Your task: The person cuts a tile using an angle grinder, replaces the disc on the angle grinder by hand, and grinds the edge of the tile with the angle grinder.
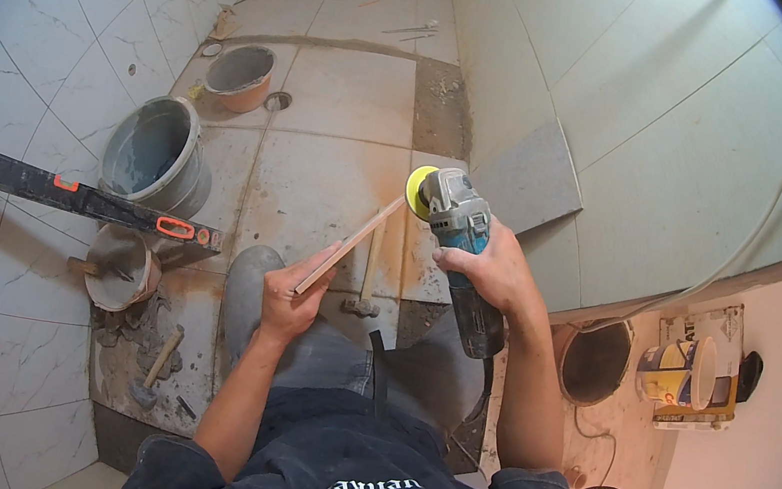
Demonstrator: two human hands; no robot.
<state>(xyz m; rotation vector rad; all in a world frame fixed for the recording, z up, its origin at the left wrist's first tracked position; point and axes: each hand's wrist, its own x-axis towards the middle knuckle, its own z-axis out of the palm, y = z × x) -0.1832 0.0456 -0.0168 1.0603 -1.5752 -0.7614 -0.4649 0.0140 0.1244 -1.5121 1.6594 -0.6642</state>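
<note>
The right hand (494, 265) is clenched round the body of a grinder (462, 230), whose yellow disc (416, 191) points away from the person. The left hand (291, 292) is closed in a pinch on the near end of a thin tile strip (351, 241), thumb on top, fingers beneath. The strip slants up and to the right from that hand, and its far end meets the disc, or sits just beside it; contact cannot be told for sure.

The strip is held at one end only, in the air above the floor (335, 145), so the disc could well snatch it, snap it or twist it out of the pinch. The left fingers sit on the same piece being worked, and a slip along its length would likely bring them towards the disc. The person's knee (248, 289) lies right under the work, in the way of chips or a dropped tool. The grinder's cord (482, 395) hangs beside the right forearm and might snag.

A hammer (368, 277) lies on the floor below the strip, between the hands.
</note>
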